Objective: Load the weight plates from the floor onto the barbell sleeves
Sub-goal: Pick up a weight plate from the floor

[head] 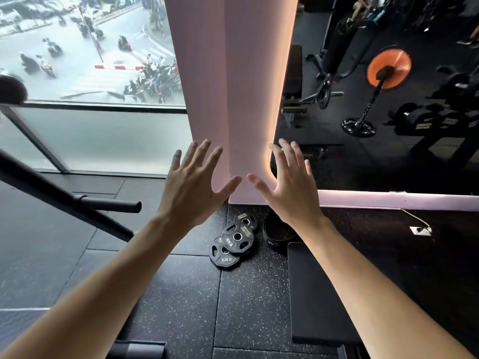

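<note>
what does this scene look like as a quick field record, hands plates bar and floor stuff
left hand: open, fingers spread, holds nothing
right hand: open, fingers spread, holds nothing
plates: three black ones overlapping on the floor by the pillar, two marked 5KG
sleeve: bare, no plate on it, left of the plates
mat: dark, lies on the floor right of the plates
task state: no plate lifted yet
</note>
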